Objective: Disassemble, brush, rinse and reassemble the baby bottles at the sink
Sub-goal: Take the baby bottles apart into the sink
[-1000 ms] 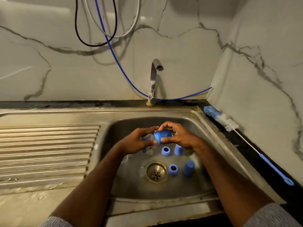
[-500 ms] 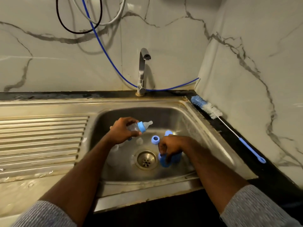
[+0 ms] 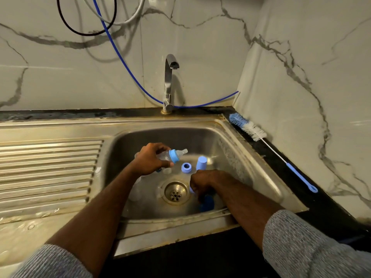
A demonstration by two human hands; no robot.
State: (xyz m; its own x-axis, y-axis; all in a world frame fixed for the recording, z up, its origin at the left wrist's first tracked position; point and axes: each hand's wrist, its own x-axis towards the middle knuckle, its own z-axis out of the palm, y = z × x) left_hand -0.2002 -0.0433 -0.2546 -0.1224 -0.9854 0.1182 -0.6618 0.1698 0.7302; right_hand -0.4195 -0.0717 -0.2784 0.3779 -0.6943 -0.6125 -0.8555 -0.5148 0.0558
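A small clear baby bottle (image 3: 165, 156) with a blue collar and a teat is gripped by the left hand (image 3: 151, 159) and held above the basin of the steel sink (image 3: 230, 155), its teat pointing right. The right hand (image 3: 202, 182) is lowered to the basin floor just right of the drain (image 3: 176, 192), its fingers curled over a blue cap (image 3: 206, 203); whether the cap is actually gripped cannot be told. A blue ring (image 3: 186, 167) and a second blue cap (image 3: 201, 163) are seen standing on the basin floor between the hands. A long bottle brush (image 3: 249, 128) is laid on the dark counter edge right of the sink. The tap (image 3: 169, 85) is not seen running.
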